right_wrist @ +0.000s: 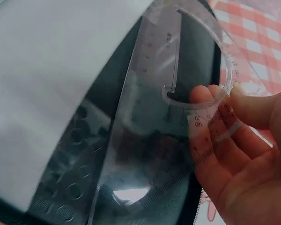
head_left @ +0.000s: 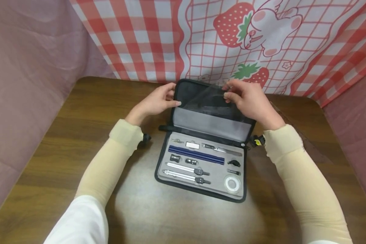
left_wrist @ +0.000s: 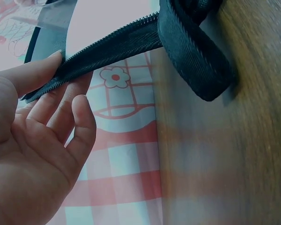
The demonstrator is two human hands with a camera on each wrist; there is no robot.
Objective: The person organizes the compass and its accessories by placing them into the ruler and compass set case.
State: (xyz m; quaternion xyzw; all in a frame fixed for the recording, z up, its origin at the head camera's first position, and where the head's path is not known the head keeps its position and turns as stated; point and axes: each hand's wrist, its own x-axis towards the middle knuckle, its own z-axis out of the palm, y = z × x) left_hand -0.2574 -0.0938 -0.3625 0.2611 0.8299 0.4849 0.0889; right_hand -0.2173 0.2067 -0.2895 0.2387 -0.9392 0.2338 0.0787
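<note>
An unzipped black drawing-instrument case (head_left: 201, 195) lies on the table with its lid (head_left: 211, 124) raised. My left hand (head_left: 155, 100) holds the lid's left edge; in the left wrist view, its thumb and fingers pinch the zippered border (left_wrist: 112, 44). At the lid's upper right, my right hand (head_left: 252, 101) pinches a clear plastic set square (right_wrist: 154, 129) with a curved protractor cutout and printed scales. The set square overlaps the lid's dark inside, above the grey pocket. Behind it, another clear sheet with round holes (right_wrist: 75, 190) shows.
The grey tray holds two silver compasses (head_left: 183, 168), dark blue rods (head_left: 196, 155), a white eraser (head_left: 192, 145), a small sharpener (head_left: 175, 158) and a white ring (head_left: 232, 183). Behind the wooden table (head_left: 88, 98) hangs a red-and-white strawberry-print cloth (head_left: 158, 40).
</note>
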